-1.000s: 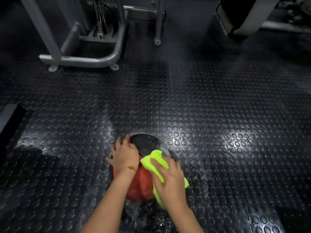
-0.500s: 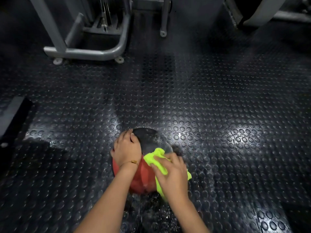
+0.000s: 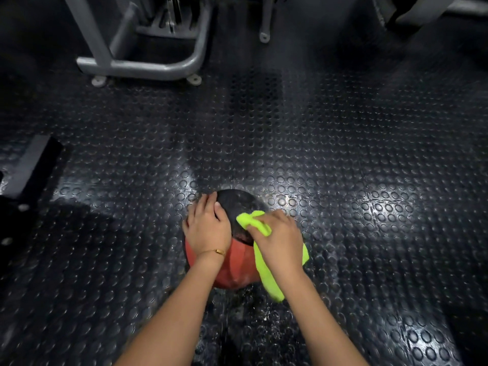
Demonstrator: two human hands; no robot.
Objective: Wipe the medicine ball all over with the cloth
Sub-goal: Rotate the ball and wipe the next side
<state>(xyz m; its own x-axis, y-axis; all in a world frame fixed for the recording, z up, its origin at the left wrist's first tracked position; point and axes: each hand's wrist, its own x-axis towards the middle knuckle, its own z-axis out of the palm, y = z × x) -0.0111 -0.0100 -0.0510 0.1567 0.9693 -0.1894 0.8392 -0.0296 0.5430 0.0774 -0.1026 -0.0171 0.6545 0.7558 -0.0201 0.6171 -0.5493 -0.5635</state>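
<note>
A red and black medicine ball (image 3: 236, 262) sits on the studded rubber floor, low in the middle of the view. My left hand (image 3: 207, 228) lies spread over its upper left side and steadies it. My right hand (image 3: 278, 240) presses a bright yellow-green cloth (image 3: 266, 277) against the ball's upper right side, fingers curled over the cloth's top edge. The cloth's lower end hangs down past the ball's right flank. The ball's right side is hidden under hand and cloth.
A grey tubular gym machine base (image 3: 148, 66) stands at the back left. A second frame post (image 3: 264, 35) is at the back centre, and another machine (image 3: 422, 11) at the back right. A dark bench edge (image 3: 26, 175) juts in from the left.
My right hand has slid the cloth up and away from me, from the red part onto the black top. The left hand keeps its place on the ball.
</note>
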